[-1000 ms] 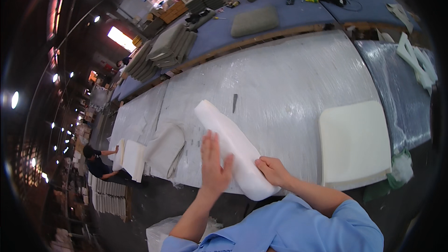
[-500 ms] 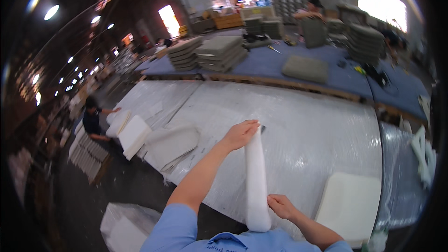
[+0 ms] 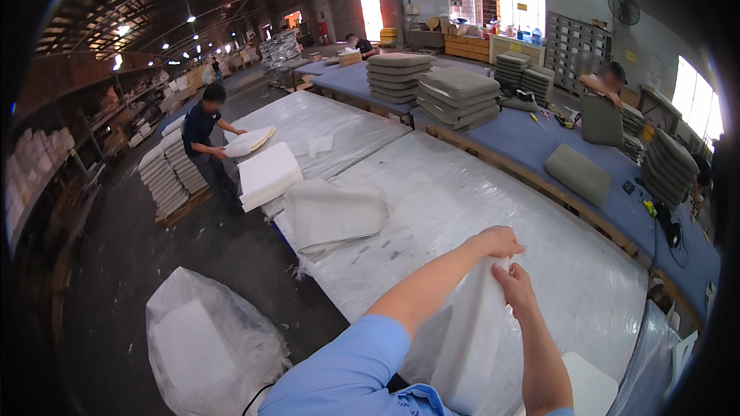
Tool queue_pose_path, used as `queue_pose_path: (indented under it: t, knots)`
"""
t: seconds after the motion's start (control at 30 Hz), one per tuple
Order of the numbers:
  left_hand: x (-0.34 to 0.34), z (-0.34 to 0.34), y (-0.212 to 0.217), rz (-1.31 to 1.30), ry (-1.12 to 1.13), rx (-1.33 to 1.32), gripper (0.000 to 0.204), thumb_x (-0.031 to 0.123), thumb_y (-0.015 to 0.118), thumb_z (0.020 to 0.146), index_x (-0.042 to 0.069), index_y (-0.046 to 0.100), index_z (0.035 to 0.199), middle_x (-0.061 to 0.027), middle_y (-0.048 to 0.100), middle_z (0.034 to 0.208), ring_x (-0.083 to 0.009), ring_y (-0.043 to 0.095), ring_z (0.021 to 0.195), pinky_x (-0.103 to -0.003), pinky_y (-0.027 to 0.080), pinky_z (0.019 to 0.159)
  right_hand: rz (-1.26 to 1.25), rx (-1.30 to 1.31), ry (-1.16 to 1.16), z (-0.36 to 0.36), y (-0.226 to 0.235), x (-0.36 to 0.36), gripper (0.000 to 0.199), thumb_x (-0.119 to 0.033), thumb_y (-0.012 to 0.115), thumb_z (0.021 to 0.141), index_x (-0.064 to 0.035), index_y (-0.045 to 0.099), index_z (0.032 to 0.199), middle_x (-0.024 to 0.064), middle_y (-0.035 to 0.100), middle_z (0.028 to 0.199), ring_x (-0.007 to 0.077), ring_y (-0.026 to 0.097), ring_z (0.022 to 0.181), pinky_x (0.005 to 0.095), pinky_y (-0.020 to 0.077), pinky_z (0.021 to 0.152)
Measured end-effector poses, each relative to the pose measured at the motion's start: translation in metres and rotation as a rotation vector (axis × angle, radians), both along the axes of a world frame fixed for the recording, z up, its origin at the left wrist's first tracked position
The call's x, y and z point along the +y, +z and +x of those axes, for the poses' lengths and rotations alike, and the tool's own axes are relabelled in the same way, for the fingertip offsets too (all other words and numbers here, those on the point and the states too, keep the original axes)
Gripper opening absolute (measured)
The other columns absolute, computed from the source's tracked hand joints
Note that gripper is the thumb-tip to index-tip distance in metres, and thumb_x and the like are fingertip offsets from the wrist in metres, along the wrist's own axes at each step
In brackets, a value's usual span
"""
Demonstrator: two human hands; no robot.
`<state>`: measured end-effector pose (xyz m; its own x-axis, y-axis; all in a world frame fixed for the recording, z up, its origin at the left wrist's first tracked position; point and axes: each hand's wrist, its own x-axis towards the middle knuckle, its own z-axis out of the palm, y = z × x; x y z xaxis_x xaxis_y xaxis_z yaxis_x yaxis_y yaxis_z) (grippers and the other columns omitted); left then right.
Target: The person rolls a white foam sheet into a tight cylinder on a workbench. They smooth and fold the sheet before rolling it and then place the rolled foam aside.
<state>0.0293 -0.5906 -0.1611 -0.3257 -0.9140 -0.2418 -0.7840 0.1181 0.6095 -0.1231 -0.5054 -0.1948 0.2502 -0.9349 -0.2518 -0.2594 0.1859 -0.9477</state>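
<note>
At the far end of the white pad (image 3: pixel 472 335), over the plastic-covered surface (image 3: pixel 432 177), our right hand (image 3: pixel 516 286) pinches its edge while our left hand (image 3: pixel 499 243) bends there, grip unclear, seemingly adjusting that end, which calls for even handling.

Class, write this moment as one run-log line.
left hand: at far end of white piece; right hand: same end; folded sheet: on plastic-covered table; co-worker: handling pale pad

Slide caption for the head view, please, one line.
Left hand and right hand at the far end of a white pad over a plastic-covered table, grey cushions stacked beyond.
</note>
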Motion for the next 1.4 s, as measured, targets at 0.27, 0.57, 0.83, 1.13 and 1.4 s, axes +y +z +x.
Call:
queue_pose_path:
  t: [0.27,0.57,0.83,1.13,1.4]
  knots:
    - [0.006,0.003,0.005,-0.108,0.078,-0.263,0.055,0.05,0.061,0.098,0.003,0.075,0.12,-0.0184,0.073,0.127,-0.0325,0.068,0.121,-0.044,0.055,0.101,-0.344,0.109,-0.082,0.014,-0.027,0.047,0.036,-0.035,0.072,0.098,-0.0079,0.052,0.085,-0.0009,0.052,0.07,0.0082,0.043,0.063,0.0281,0.0397,0.056]
    - [0.005,-0.009,0.001,-0.182,0.118,-0.21,0.057,0.053,0.057,0.1,0.002,0.076,0.116,-0.0198,0.074,0.122,-0.0348,0.07,0.116,-0.046,0.055,0.098,-0.475,-0.043,-0.187,-0.01,-0.053,0.093,0.041,-0.024,0.068,0.102,-0.0088,0.045,0.072,-0.0058,0.039,0.066,0.0044,0.034,0.065,0.0254,0.03,0.054]
    - [0.025,0.046,-0.055,-0.674,0.575,0.501,0.044,0.035,0.051,0.107,0.002,0.063,0.134,-0.0202,0.067,0.133,-0.0324,0.063,0.125,-0.042,0.047,0.108,0.033,-0.444,-0.239,-0.002,-0.059,0.085,0.039,-0.031,0.055,0.11,-0.0106,0.046,0.077,-0.0058,0.038,0.067,0.0054,0.035,0.058,0.027,0.0316,0.05]
    - [0.32,0.009,-0.232,0.058,0.496,0.412,0.052,0.02,0.058,0.102,0.009,0.05,0.153,-0.0171,0.074,0.121,-0.03,0.072,0.102,-0.042,0.055,0.091,0.039,-0.087,-0.233,-0.082,-0.2,0.175,0.035,-0.03,0.053,0.109,-0.0015,0.059,0.089,0.0056,0.055,0.072,0.0132,0.051,0.065,0.0341,0.0443,0.061]
    - [0.289,-0.045,-0.198,-0.214,0.165,0.258,0.033,0.02,0.065,0.095,0.005,0.07,0.123,-0.0233,0.073,0.119,-0.0382,0.069,0.114,-0.046,0.053,0.096,-0.124,-0.171,-0.192,-0.067,-0.167,0.122,0.031,-0.028,0.052,0.109,-0.0031,0.06,0.091,0.0006,0.06,0.082,0.0085,0.052,0.077,0.0302,0.0473,0.069]
